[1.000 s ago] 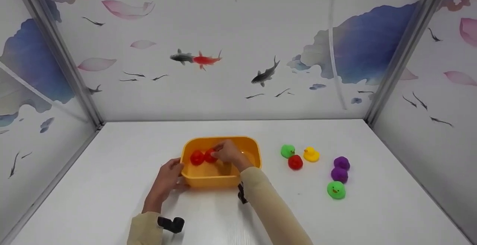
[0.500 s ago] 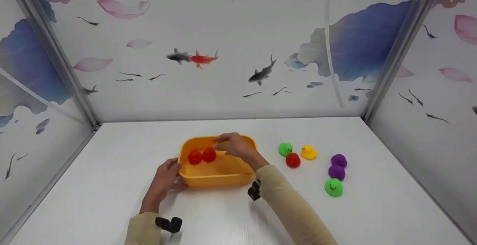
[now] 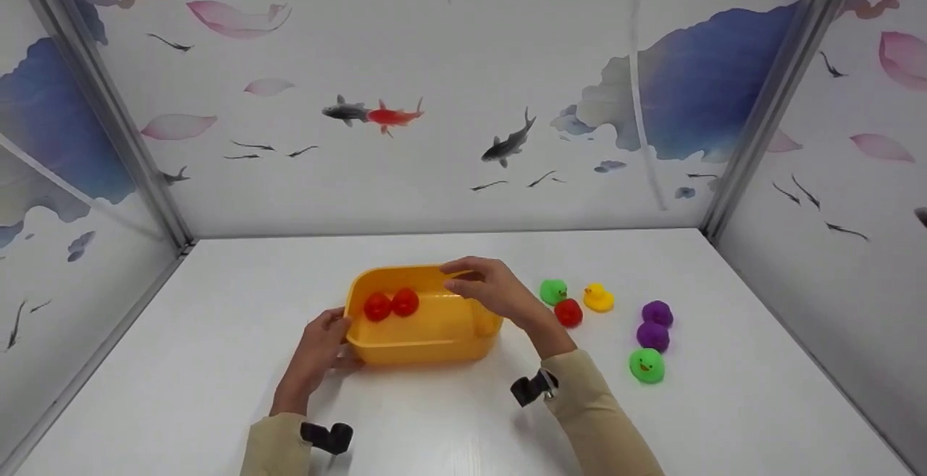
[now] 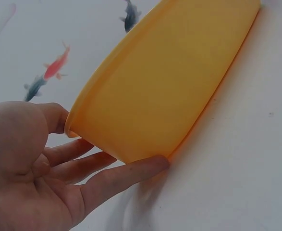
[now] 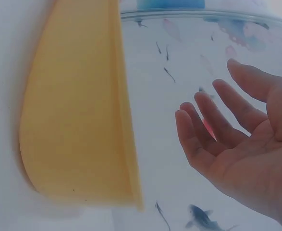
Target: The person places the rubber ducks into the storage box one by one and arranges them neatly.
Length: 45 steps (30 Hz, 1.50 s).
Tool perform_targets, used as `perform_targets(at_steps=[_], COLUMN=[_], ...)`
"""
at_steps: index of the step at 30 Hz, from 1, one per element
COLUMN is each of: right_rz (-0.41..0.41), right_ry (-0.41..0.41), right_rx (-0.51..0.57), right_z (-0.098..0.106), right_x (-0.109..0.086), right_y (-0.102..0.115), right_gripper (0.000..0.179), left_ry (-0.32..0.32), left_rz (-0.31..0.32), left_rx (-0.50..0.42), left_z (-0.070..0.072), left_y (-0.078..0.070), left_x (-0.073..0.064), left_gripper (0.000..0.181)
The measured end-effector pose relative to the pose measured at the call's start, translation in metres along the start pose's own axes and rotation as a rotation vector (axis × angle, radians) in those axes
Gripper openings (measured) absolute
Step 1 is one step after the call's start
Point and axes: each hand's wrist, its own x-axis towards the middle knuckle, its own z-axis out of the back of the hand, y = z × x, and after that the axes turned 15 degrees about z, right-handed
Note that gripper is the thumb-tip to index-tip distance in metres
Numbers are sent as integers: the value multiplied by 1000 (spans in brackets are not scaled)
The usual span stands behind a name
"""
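A yellow-orange plastic tub (image 3: 427,351) stands on the white table, with two red toy ducks (image 3: 404,303) side by side in its left half. My left hand (image 3: 324,342) grips the tub's left end. In the left wrist view the thumb is at the tub's rim and the other fingers (image 4: 126,180) reach along the outside of its wall. Over the tub's right end is my right hand (image 3: 500,291), its fingers apart and nothing in them. The right wrist view shows that palm beside the tub (image 5: 78,115), fingers loosely bent.
Right of the tub are a green duck (image 3: 553,292), a red duck (image 3: 568,313) and a yellow duck (image 3: 599,298). Farther right, two purple ducks (image 3: 654,335) and another green duck (image 3: 647,366) form a line. Patterned panels (image 3: 449,193) enclose the table (image 3: 217,331).
My right hand has let go of a red duck inside the tub, risen and moved right toward the tub's right end. The left hand keeps its place at the tub.
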Motion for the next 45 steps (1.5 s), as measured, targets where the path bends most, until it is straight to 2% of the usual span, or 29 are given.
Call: perform_targets(at_steps=[7, 14, 20, 27, 37, 45], right_rz=[28, 41, 12, -42, -171, -194], right_ry=[-64, -144, -244, -362, -311, -268], right_rx=[47, 23, -9, -8, -21, 50], right_z=[28, 65, 93, 115, 127, 118], right_x=[-15, -29, -42, -58, -75, -76], right_y=[-10, -19, -30, -54, -86, -102], right_gripper=[42, 40, 43, 51, 61, 67], left_ry=[-7, -5, -12, -19, -22, -29], left_rz=[11, 8, 8, 4, -12, 27], left_rx=[-9, 2, 0, -3, -7, 11], left_z=[-6, -11, -9, -7, -4, -2], left_y=[-1, -4, -4, -4, -3, -1], left_x=[2, 3, 3, 2, 1, 0], left_gripper=[48, 48, 49, 49, 48, 48])
